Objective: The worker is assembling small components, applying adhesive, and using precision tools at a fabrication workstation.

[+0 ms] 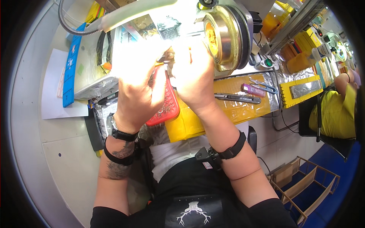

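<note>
Both of my hands are raised close together under a bright lamp, and glare washes out much of the fingers. My left hand (138, 89) is closed, its thumb and fingers pinched together around a small, dark metallic piece (166, 57) too small to name. Facing it, my right hand (195, 81) is also closed, with its fingertips near that piece; what they grip is lost in the glare. Partly behind my left hand sits a red tray (173, 111) full of small metal bits, resting on the bench's yellow covering (182, 129).
A brass-coloured round housing (224, 41) stands just beyond my right hand. On the yellow surface lie a utility knife (237, 98), a purple lighter (253, 90) and a blue-handled tool (266, 87). The lamp's tube (129, 15) crosses above. A co-worker in yellow (330, 117) sits at right.
</note>
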A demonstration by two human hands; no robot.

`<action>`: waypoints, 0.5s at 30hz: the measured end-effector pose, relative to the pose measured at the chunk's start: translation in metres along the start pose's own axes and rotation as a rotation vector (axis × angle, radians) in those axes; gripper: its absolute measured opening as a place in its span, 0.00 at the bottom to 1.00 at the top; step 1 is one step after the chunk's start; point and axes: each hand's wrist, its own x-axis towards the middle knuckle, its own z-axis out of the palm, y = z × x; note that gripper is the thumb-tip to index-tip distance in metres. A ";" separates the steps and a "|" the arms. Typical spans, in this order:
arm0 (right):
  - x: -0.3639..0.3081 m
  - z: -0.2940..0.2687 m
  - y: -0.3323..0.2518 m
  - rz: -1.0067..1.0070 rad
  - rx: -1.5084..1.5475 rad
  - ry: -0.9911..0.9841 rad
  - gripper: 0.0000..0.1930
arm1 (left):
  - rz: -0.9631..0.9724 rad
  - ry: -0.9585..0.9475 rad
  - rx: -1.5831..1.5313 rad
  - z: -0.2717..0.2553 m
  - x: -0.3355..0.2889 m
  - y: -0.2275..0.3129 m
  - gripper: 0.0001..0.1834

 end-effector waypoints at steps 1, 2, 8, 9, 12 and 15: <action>0.001 -0.001 -0.001 -0.050 -0.031 -0.001 0.05 | -0.002 0.002 0.008 0.000 -0.002 0.001 0.19; 0.001 -0.001 -0.001 -0.100 -0.062 -0.003 0.05 | -0.008 -0.001 0.008 0.000 -0.004 0.003 0.19; -0.003 0.003 0.005 -0.037 0.099 0.008 0.03 | -0.063 -0.010 -0.059 0.000 0.000 0.007 0.20; -0.002 0.002 0.007 -0.032 0.101 -0.002 0.03 | -0.047 -0.007 -0.037 0.001 0.000 0.008 0.20; 0.001 0.000 0.009 -0.093 0.059 -0.050 0.03 | -0.066 0.012 -0.067 0.002 -0.001 0.004 0.20; 0.002 0.001 0.008 -0.226 -0.055 -0.034 0.06 | -0.088 0.001 -0.068 0.000 -0.001 0.006 0.18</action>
